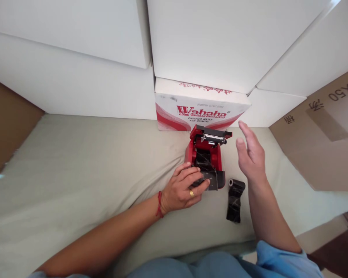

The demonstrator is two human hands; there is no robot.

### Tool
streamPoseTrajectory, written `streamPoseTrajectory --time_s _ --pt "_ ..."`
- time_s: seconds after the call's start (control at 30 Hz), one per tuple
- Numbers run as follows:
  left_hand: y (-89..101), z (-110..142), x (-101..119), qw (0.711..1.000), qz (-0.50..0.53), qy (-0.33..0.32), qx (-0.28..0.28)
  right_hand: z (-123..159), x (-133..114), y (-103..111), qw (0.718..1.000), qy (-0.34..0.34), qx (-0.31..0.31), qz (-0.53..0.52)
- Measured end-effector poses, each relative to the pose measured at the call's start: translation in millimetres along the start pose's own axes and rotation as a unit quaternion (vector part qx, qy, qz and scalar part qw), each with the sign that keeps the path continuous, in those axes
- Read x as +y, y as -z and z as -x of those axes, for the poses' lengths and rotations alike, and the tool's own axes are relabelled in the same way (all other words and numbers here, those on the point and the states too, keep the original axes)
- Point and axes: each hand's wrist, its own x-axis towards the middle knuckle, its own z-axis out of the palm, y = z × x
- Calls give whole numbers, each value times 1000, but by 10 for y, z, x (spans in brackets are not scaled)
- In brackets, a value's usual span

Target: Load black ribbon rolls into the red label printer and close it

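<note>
A small red and black label printer [188,152] stands with its lid [211,132] raised, showing a metal bar and roller parts. Black film [203,159] lies inside it and runs out over the front edge. My left hand [184,187], palm down with fingers spread, rests on the film and the printer's front left; the undersides of its fingers are hidden. To the right of the printer, my right hand [252,156] is raised, fingers and thumb apart, holding nothing. Between my right forearm and the printer lies a black ribbon roll [236,199], partly unrolled towards me.
Directly behind the printer is a white and red Wahaha water carton [174,101]. Large white boxes [89,83] line the back. Brown cardboard boxes stand at the right [321,127] and left [11,123]. A pale green cloth [98,154], wrinkled near my left wrist, covers the surface.
</note>
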Motion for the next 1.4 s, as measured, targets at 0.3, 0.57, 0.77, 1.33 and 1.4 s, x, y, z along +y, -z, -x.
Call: streamPoseTrajectory --time_s 0.3,0.57,0.77,1.33,1.4 --pt "-14 53 -30 1000 2 3 -23 184 -184 -104 998 30 -62 5" --pt "-35 63 -9 999 -21 -6 38 963 -266 -148 992 55 -108 21" --pt "109 -27 -142 993 56 99 26 986 -273 -170 991 34 -124 46" --pt "37 -133 -279 810 420 403 70 1304 -360 -241 994 79 -64 36" --pt "5 -123 -329 777 458 429 54 1417 -417 -217 992 105 -67 22"
